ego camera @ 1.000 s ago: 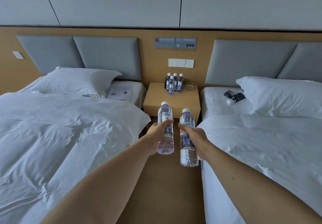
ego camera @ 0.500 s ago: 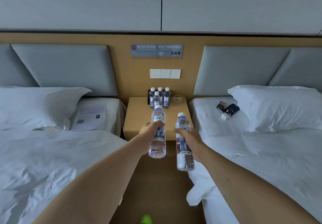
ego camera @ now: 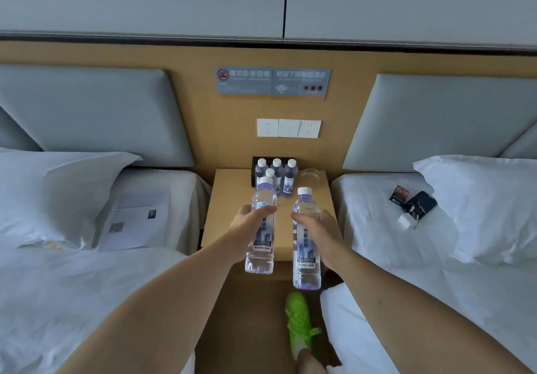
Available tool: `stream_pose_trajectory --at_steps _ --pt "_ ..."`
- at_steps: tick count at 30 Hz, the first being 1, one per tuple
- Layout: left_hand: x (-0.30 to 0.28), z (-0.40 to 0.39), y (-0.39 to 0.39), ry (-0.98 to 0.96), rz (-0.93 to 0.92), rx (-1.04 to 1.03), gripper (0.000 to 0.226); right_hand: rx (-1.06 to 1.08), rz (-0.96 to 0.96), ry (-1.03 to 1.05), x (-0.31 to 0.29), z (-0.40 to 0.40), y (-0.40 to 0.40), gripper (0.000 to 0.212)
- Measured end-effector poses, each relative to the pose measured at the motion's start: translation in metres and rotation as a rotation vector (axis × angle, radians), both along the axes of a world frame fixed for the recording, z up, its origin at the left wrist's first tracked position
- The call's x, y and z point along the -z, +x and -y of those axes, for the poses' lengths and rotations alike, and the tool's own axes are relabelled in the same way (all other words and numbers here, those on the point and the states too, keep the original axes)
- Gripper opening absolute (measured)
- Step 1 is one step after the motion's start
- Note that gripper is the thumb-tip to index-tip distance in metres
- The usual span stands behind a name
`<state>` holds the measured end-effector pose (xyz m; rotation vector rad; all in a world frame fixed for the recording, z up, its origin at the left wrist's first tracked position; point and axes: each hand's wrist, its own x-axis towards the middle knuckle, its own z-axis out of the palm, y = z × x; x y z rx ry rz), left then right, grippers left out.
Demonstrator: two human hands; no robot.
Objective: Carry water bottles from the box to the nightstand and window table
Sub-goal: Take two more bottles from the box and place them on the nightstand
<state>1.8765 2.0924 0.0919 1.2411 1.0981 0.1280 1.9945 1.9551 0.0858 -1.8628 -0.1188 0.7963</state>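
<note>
While both arms reach forward between the two beds, the left hand (ego camera: 252,229) grips one water bottle (ego camera: 260,228) around its middle, thumb across the front, holding it upright. Just beside it, the right hand (ego camera: 318,232) wraps around a second bottle (ego camera: 306,241), also upright and a little lower, the two bottles apart with a narrow gap between them. Both bottles hang in the air over the near edge of the nightstand (ego camera: 232,199), whose wooden surface lies just beyond the knuckles. Farther past the hands, at the back of that surface against the wall, four more bottles (ego camera: 286,174) stand clustered in front of a dark holder, with a clear glass (ego camera: 310,176) just to their right. Below the right hand, a bright green shoe (ego camera: 299,320) rests on the brown floor. Out to the left of the left hand, a printed sheet (ego camera: 136,219) lies on the bed (ego camera: 72,286) beside a white pillow (ego camera: 52,196). Out to the right of the right hand, a small dark bundle with keys and a white charger (ego camera: 414,208) sits on the other bed (ego camera: 450,301).
</note>
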Motion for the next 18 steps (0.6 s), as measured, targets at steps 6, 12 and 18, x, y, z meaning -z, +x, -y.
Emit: stream_pose_trajectory --at_steps 6,12,18 --pt "0.012 -0.057 0.082 0.153 -0.129 0.003 0.06 -0.254 0.135 -0.174 0.02 -0.063 0.101 0.058" --pt "0.034 -0.092 0.136 0.275 -0.295 0.001 0.058 -0.357 0.107 -0.262 0.049 -0.104 0.165 0.053" --pt "0.077 -0.106 0.147 0.338 -0.355 0.034 0.066 -0.388 0.093 -0.277 0.083 -0.125 0.188 0.055"
